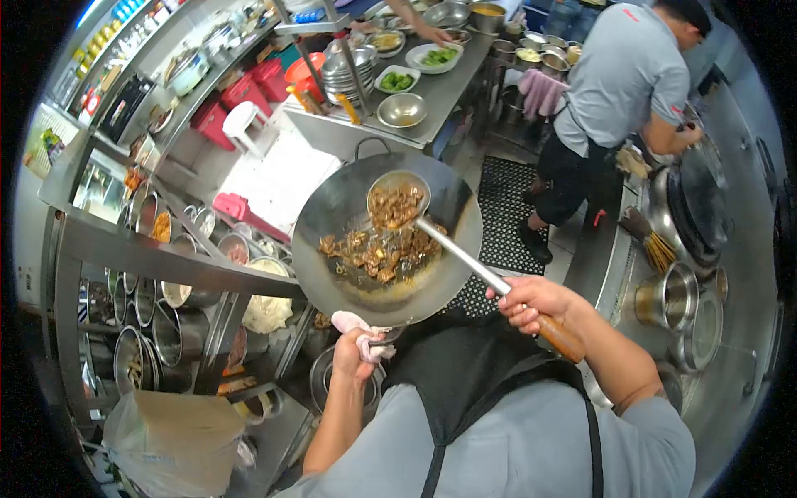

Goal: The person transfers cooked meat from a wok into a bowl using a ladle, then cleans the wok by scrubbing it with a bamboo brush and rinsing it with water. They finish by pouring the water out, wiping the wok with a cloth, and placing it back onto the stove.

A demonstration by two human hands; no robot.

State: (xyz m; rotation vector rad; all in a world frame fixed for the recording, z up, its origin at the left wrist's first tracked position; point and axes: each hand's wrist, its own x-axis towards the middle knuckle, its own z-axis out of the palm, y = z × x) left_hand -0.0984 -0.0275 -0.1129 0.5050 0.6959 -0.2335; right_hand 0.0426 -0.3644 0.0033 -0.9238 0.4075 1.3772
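A large wok (332, 199) is in front of me, tilted so that its inside shows. My left hand (353, 353) is closed around the wok's near handle, with a pale pink cloth (352, 322) between palm and metal. My right hand (535, 305) grips the wooden handle of a long ladle (465, 256). The ladle's round bowl is over the wok and holds pieces of browned meat (397, 204). More browned meat in sauce (378, 259) lies on the bottom of the wok.
Ahead, a steel counter (452, 100) bears a metal bowl (402, 109), dishes of green vegetables (397, 80) and stacked bowls. A co-worker (623, 75) stands at the stove on the right, near a bamboo brush (652, 241) and a steel pot (667, 296). Shelves with food containers (162, 224) line the left.
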